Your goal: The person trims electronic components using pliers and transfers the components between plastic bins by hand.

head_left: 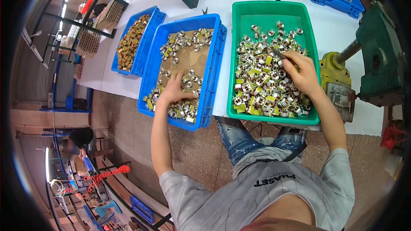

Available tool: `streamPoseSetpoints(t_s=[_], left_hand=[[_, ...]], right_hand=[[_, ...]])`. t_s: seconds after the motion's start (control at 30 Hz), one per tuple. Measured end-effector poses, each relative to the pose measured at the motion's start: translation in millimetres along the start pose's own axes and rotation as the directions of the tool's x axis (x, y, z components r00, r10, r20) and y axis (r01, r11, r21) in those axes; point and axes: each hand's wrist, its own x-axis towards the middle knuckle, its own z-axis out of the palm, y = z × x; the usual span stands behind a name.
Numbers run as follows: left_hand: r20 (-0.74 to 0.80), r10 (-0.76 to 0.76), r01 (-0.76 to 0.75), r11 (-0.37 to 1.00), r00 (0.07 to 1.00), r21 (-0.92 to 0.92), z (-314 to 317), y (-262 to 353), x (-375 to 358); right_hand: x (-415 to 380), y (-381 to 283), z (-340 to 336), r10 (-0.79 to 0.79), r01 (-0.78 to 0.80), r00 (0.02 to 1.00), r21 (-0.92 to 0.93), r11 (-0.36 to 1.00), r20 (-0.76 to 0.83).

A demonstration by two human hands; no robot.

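Note:
My left hand [173, 90] reaches into a blue tray [219, 55], fingers spread among small wire-wound toroid coils [188, 110] near its front. The tray's brown lining shows between the coils. Over a green tray [314, 66] to the right, my right hand [302, 72] is closed round a slim dark tool [279, 54], whose tip points toward the pile. Its exact kind is hard to make out. Many loose toroid coils [257, 75] with yellow pieces and thin wire legs fill that tray, heaped toward the front.
Left of my trays, another blue tray [159, 17] holds copper-coloured parts. A further blue tray [349, 7] of coils stands back right. Beside the green tray is a yellow and green machine [336, 70]. Pliers [204, 11] lie behind the blue tray. A person [81, 139] is at another bench.

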Motion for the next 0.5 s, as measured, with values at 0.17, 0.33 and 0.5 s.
streamPoseSetpoints(t_s=[0.17, 0.33, 0.5], left_hand=[[0.064, 0.051, -0.061, 0.985, 0.997, 0.160, -5.6, 1.7, 14.6], [0.070, 0.064, -0.071, 0.992, 0.995, 0.107, -3.4, -12.6, 21.7], [-0.008, -0.002, 0.004, 0.976, 1.000, 0.219, -2.3, 11.1, 13.0]], right_hand=[[0.3, 4.7, 2.6, -0.045, 0.045, 0.999, -0.013, 0.999, -0.021], [-0.3, 1.3, 2.0, -0.053, 0.054, 0.998, -0.016, 0.998, 0.016], [0.4, 2.5, 2.5, -0.069, 0.069, 0.998, -0.027, 0.997, 0.016]])
